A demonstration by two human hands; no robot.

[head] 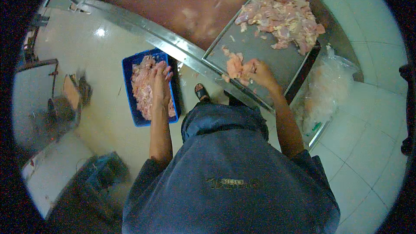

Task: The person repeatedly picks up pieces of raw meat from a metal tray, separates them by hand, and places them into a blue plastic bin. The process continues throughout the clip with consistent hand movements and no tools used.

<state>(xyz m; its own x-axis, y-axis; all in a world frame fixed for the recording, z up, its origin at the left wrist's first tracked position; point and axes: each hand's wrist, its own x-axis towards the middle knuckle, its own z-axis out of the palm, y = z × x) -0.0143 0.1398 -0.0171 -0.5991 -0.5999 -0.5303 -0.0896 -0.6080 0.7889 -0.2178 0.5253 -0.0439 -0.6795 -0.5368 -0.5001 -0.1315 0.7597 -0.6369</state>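
My left hand (161, 76) is above a blue plastic crate (128, 91) on the floor, fingers stretched out and nothing seen in them. Raw meat pieces (141, 87), probably chicken, fill much of that crate. On the right, my right hand (262, 75) pinches a small pale-orange scrap of raw meat or skin (249, 66) over a grey mesh tray (276, 68). More scraps (234, 65) lie beside its fingers. Farther back on the same tray rests a large heap of raw meat (281, 16). The exact grip is partly hidden by the fingers.
A steel-rimmed basin (156, 32) holds cloudy reddish liquid, with pale shapes showing in it. Right of the tray sits a clear plastic bag (328, 87) with pale contents. White tiles (364, 120) line the right side. Another person's dark blurred shape (97, 182) appears at lower left.
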